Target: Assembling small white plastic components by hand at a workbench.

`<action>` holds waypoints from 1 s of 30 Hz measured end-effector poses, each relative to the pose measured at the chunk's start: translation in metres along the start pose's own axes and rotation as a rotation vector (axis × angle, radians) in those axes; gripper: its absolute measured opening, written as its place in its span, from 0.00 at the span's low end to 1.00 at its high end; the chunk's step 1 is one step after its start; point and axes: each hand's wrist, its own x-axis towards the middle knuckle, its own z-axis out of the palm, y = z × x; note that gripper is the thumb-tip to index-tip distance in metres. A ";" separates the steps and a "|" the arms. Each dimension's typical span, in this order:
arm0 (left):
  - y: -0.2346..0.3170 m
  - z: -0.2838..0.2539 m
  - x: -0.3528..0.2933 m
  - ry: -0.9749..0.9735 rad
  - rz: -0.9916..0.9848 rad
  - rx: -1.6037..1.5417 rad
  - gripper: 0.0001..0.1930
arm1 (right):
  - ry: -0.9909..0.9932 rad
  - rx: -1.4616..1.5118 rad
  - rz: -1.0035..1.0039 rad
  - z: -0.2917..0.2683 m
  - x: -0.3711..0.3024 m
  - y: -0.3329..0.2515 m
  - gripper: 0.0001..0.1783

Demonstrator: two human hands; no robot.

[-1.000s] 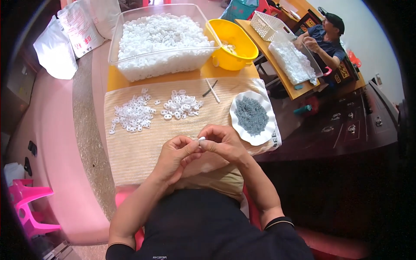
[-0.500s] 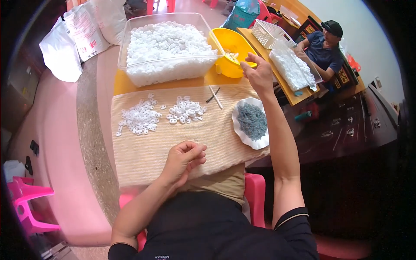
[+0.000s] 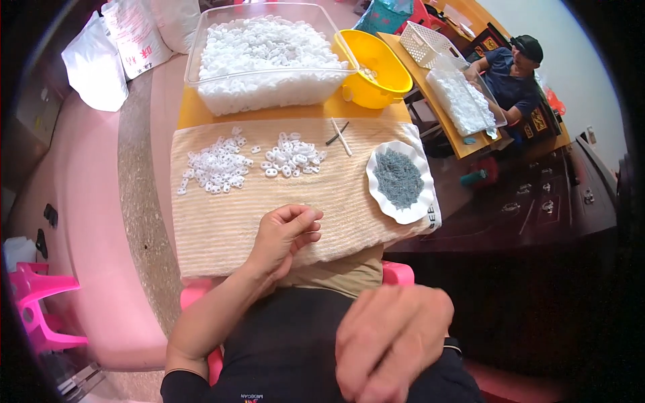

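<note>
My left hand (image 3: 289,236) hovers over the front of a striped beige towel (image 3: 222,252), thumb and forefinger pinched together. Whatever is between them is too small to make out. Blurred and close to the camera, my right hand (image 3: 395,341) is raised above my lap, its fingertips hidden. Two heaps of small white plastic pieces with holes lie on the towel, a left heap (image 3: 216,164) and a right heap (image 3: 293,158). To their right, a white stick (image 3: 342,139) crosses a dark one (image 3: 333,141). A scalloped white dish (image 3: 404,215) holds a grey-blue pile of fine bits (image 3: 398,178).
A clear plastic bin (image 3: 272,77) full of white pieces stands behind the towel, beside a yellow tub (image 3: 379,84) with a few pieces inside. White sacks (image 3: 101,67) and a pink stool (image 3: 50,295) are at left. Another person (image 3: 510,77) works at a table at far right.
My right hand has come back from above the yellow tub's rim to near my body and the camera. My left hand keeps its pinch. The view has shifted slightly.
</note>
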 end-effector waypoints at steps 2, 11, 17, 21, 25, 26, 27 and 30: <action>0.000 0.002 -0.001 0.003 0.005 0.000 0.07 | -0.035 0.026 0.000 0.010 0.017 -0.013 0.10; 0.000 0.001 -0.006 0.035 0.037 0.030 0.06 | 0.131 -0.089 -0.062 0.024 -0.012 -0.013 0.15; 0.000 0.004 -0.003 0.041 0.054 0.023 0.06 | 0.301 -0.563 0.078 0.001 -0.046 -0.002 0.17; -0.001 0.001 -0.003 0.051 0.058 0.034 0.07 | 0.423 -0.781 0.161 -0.030 -0.079 0.014 0.23; 0.000 0.001 -0.003 0.046 0.061 0.009 0.07 | 0.454 -0.950 0.327 -0.052 -0.078 0.018 0.16; 0.001 0.001 -0.003 0.047 0.061 0.004 0.07 | 0.486 -0.887 0.418 -0.054 -0.077 0.019 0.10; 0.001 0.002 -0.004 0.048 0.062 -0.002 0.07 | 0.510 -0.906 0.437 -0.057 -0.075 0.022 0.08; 0.001 0.001 -0.003 0.043 0.068 0.003 0.07 | 0.528 -1.075 0.421 -0.082 -0.084 0.035 0.05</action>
